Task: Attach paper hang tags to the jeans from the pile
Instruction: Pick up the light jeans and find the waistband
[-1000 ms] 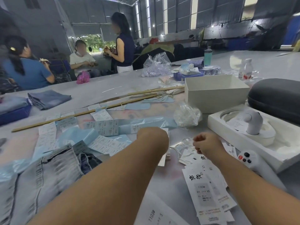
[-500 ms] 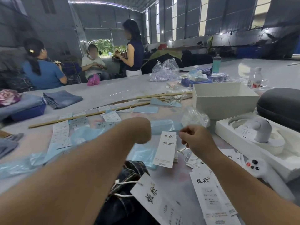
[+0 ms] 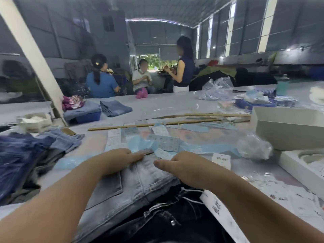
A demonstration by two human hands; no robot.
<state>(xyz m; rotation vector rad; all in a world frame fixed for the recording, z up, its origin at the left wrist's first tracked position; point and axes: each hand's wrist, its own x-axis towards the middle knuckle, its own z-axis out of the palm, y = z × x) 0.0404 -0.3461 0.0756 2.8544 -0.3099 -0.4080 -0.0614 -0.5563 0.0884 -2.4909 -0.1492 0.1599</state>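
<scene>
- Denim pile sits at the far left of the table, dark and mid-blue pairs heaped loosely, well apart from the working spot.
- Left hand lies flat on the pale jeans near the waistband, fingers straight and together, pressing the cloth down just above the back pocket.
- The pale jeans lie spread in front of the person, partly over a black pair whose white string already carries a tag.
- Right hand rests on the right edge of the pale jeans, thumb pointing left; the other fingers curl away from the camera, so I cannot tell whether they pinch anything.
- Loose hang tags lie just right of that hand, more of them at the near right, with blue sticker strips scattered beyond the waistband.
- The step looks like smoothing and squaring the pair before tagging. To do it well, keep the left palm anchoring the waistband so the cloth cannot creep, expose a belt loop or the label, then bring one tag over with the right hand.
- Take a single tag only; the strings look prone to tangling.
</scene>
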